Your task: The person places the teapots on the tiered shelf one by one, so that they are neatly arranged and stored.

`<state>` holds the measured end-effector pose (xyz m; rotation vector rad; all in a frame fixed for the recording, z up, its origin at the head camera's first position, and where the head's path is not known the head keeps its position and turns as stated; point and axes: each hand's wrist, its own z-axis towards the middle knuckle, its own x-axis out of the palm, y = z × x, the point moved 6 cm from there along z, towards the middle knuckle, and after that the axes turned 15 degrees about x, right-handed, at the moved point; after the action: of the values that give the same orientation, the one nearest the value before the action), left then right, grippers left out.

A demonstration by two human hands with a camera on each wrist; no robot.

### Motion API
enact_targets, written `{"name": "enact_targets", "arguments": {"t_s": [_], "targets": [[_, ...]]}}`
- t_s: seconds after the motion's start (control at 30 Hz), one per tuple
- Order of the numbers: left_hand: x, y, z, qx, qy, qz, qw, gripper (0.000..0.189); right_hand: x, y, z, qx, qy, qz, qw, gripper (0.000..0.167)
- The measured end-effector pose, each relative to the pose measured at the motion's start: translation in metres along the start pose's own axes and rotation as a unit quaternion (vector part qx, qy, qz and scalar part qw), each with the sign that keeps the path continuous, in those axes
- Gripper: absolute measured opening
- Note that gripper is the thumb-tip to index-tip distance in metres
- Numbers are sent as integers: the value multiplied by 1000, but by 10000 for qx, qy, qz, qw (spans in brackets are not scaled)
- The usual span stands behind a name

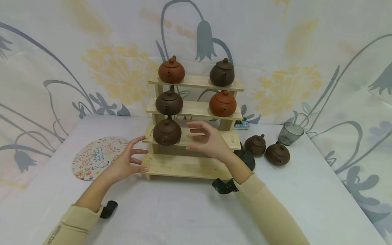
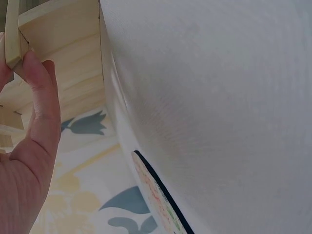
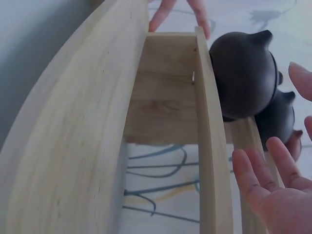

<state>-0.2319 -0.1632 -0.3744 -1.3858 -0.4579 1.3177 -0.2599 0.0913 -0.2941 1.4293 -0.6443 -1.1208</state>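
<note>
My left hand (image 1: 122, 165) is at the left end of the stepped wooden rack (image 1: 180, 166), fingers spread. Its fingertips touch or nearly touch the ends of the two lower boards; the left wrist view shows the thumb (image 2: 41, 83) against a board corner. My right hand (image 1: 209, 143) hovers by the third shelf with fingers and thumb apart, holding nothing. Left of it a dark brown teapot (image 1: 167, 132) sits on that shelf. Above stand another dark teapot (image 1: 169, 102), an orange-brown teapot (image 1: 223, 103), a reddish teapot (image 1: 171, 71) and a grey-brown teapot (image 1: 222, 73).
Right of the rack, two brown teapots (image 1: 277, 154) stand near a glass cup (image 1: 291, 133). A dark object (image 1: 246, 159) is partly hidden by my right forearm. A small colourful box (image 1: 242, 124) lies behind the rack. A round patterned mat (image 1: 95, 158) lies on the left.
</note>
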Motion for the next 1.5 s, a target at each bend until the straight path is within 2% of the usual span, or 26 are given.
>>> {"name": "enact_targets", "arguments": {"t_s": [0.4, 0.67, 0.93, 1.17, 1.5], "targets": [[-3, -4, -1, 96, -25, -64, 9999, 99, -28, -11, -38, 191, -488, 114, 9986, 59], [-3, -3, 0, 29, -55, -11, 10000, 100, -49, -18, -55, -88, -858, 166, 9961, 56], [-4, -7, 0, 181, -35, -84, 9998, 100, -68, -23, -72, 30, -1193, -22, 9929, 54], [-2, -4, 0, 101, -44, -37, 9999, 100, -81, -25, -86, 47, -1438, -163, 9895, 52], [0, -3, -1, 224, 4, -111, 9997, 99, -98, -34, -107, 221, -1730, -324, 9841, 52]]}}
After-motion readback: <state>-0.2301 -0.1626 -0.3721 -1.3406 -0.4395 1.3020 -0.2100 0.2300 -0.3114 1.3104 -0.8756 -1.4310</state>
